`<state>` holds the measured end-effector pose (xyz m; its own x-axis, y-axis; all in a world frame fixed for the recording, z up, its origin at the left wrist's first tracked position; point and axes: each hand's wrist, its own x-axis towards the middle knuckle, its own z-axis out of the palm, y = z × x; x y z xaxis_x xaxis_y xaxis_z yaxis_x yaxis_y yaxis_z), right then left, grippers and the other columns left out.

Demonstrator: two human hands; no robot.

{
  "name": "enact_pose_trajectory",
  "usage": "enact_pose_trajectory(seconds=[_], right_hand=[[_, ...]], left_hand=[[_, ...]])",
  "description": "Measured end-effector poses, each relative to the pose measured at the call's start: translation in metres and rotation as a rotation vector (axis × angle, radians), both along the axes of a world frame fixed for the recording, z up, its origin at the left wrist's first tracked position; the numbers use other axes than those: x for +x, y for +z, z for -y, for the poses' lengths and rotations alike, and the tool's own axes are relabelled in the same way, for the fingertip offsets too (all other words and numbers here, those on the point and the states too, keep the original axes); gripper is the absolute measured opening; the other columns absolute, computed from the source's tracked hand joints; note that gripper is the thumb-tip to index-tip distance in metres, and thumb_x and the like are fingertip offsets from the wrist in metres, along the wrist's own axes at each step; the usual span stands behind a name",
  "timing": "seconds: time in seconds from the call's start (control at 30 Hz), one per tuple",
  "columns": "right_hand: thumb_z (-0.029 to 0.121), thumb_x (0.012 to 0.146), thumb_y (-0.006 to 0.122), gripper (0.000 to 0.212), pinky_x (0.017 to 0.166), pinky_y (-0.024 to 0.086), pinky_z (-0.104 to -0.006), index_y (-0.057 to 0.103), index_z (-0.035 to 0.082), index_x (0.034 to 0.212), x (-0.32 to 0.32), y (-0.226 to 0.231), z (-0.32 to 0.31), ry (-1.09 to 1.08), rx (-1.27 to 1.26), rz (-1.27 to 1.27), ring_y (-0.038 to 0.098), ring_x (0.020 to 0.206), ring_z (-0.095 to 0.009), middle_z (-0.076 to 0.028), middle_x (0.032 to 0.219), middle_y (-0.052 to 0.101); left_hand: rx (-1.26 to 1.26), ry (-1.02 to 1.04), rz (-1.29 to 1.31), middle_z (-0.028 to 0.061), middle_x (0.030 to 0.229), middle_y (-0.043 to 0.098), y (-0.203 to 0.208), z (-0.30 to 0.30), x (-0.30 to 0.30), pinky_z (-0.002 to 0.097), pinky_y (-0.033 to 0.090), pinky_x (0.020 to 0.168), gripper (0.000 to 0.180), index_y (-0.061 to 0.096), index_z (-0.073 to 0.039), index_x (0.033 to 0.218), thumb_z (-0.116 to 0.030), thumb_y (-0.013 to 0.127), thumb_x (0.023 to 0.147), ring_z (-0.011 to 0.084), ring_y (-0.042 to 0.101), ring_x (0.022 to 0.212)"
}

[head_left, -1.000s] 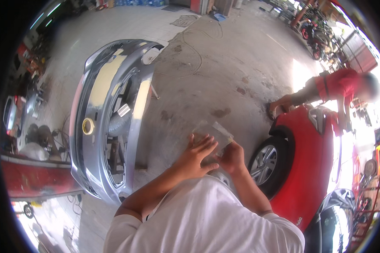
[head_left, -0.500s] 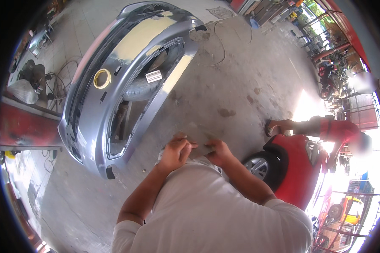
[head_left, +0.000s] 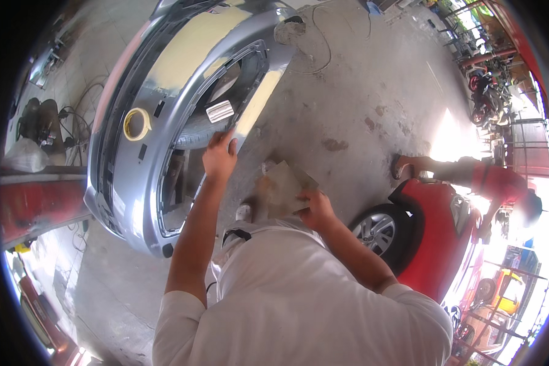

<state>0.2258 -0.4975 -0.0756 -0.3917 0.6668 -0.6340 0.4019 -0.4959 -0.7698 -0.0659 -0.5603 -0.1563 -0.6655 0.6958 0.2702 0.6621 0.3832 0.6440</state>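
Observation:
A grey car bumper (head_left: 125, 183) with cream filler patches lies to my left. My left hand (head_left: 218, 160) is stretched out at its near edge, thumb apart from the fingers, with nothing visible in it; whether it touches the edge I cannot tell. Just beyond the fingertips is a small pale striped block (head_left: 219, 111), over the bumper's opening. In front of my waist my right hand (head_left: 316, 209) pinches a thin grey-brown sheet (head_left: 287, 183), which looks like sandpaper. The sheet's lower part blurs into the background.
A roll of yellow tape (head_left: 137, 124) sits on the bumper, and a tyre (head_left: 195, 135) shows through its opening. To my right stands a red car (head_left: 430, 238) with its wheel (head_left: 375, 238). Another person (head_left: 494, 183) bends beside it. A red beam (head_left: 43, 204) is at far left.
My left hand has let go of the sheet and moved up and left to the bumper's edge. The right hand keeps the sheet. My view has shifted slightly, bringing the bumper nearer.

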Motion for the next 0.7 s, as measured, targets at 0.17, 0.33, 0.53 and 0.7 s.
enact_pose_trajectory(seconds=[0.17,0.33,0.53,0.7], right_hand=[[0.007,0.069,0.086,0.035,0.091,0.054,-0.0391,0.073,0.007,0.101,0.026,0.003,-0.061,0.458,0.825,0.311,0.067,0.103,-0.036,-0.017,0.105,0.069],[0.007,0.066,0.087,0.035,0.09,0.055,-0.0409,0.072,0.006,0.098,0.015,-0.005,-0.124,-0.1,0.279,-0.088,0.067,0.104,-0.039,-0.018,0.104,0.071],[-0.001,0.063,0.08,0.038,0.087,0.055,-0.0442,0.07,0.005,0.1,-0.008,0.005,-0.192,0.543,0.928,0.192,0.066,0.104,-0.042,-0.02,0.106,0.069],[0.0,0.066,0.081,0.039,0.088,0.055,-0.0436,0.072,0.006,0.104,-0.033,0.011,-0.225,0.603,0.884,0.103,0.064,0.103,-0.038,-0.016,0.108,0.064]], left_hand=[[-0.069,0.019,-0.09,0.0049,0.105,0.068,-0.016,-0.039,-0.014,0.0444,0.056,0.075,0.027,0.071,-0.021,0.119,-0.022,0.069,0.092,0.0311,0.069,0.095],[-0.061,0.073,-0.105,0.0055,0.099,0.069,-0.011,-0.05,-0.013,0.0475,0.055,0.068,0.014,0.071,-0.021,0.106,-0.025,0.068,0.093,0.0351,0.07,0.082],[-0.195,0.116,0.037,0.008,0.095,0.07,-0.009,-0.047,-0.021,0.0469,0.054,0.069,0.009,0.068,-0.015,0.097,-0.023,0.068,0.093,0.0344,0.07,0.083],[-0.302,0.236,0.246,0.0176,0.091,0.071,-0.02,0.044,0.009,0.0468,0.053,0.073,0.017,0.07,-0.007,0.094,-0.023,0.065,0.096,0.0394,0.069,0.086]])
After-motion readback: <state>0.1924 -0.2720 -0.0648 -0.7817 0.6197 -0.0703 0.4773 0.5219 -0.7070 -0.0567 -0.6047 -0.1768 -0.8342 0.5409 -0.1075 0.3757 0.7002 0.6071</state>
